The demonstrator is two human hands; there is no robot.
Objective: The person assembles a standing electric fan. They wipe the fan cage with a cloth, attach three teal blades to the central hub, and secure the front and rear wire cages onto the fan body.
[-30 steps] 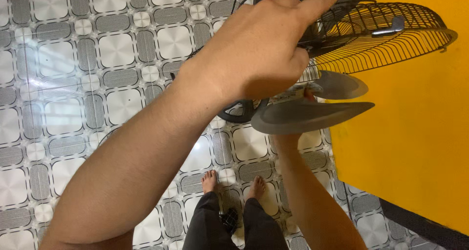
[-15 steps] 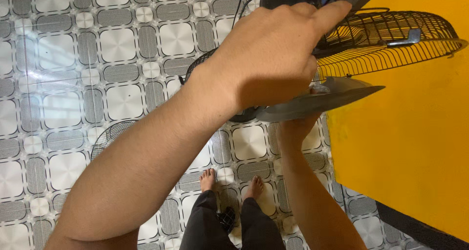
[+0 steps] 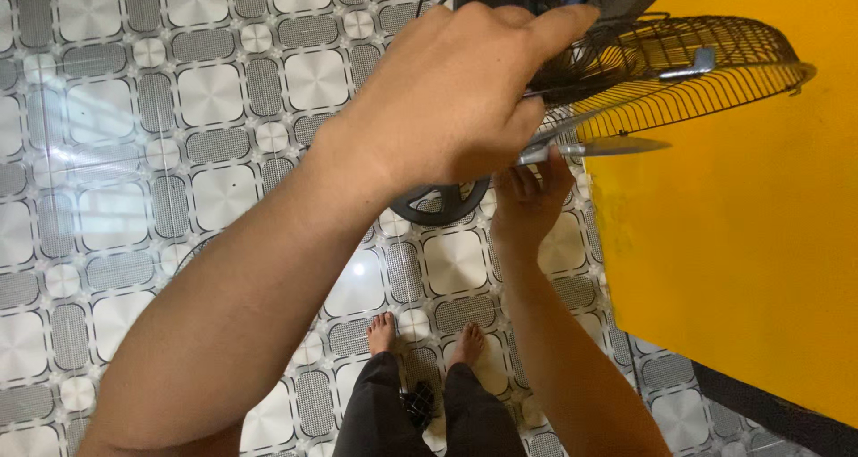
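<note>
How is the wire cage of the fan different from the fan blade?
The wire cage is black and see-through, made of many thin wires; the fan blade is one solid grey piece. The cage is wide and round, while the blade shows edge-on as a thin sliver below it. The left hand rests on the cage; the right hand holds the blade from underneath. Both belong to one fan.

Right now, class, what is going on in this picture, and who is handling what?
A person stands barefoot on a patterned tile floor, working on a fan. The left hand rests on top of the fan near its black wire guard. The right hand reaches up from below, fingers touching a grey fan blade. A round dark base sits on the floor, beside a yellow surface.
</note>
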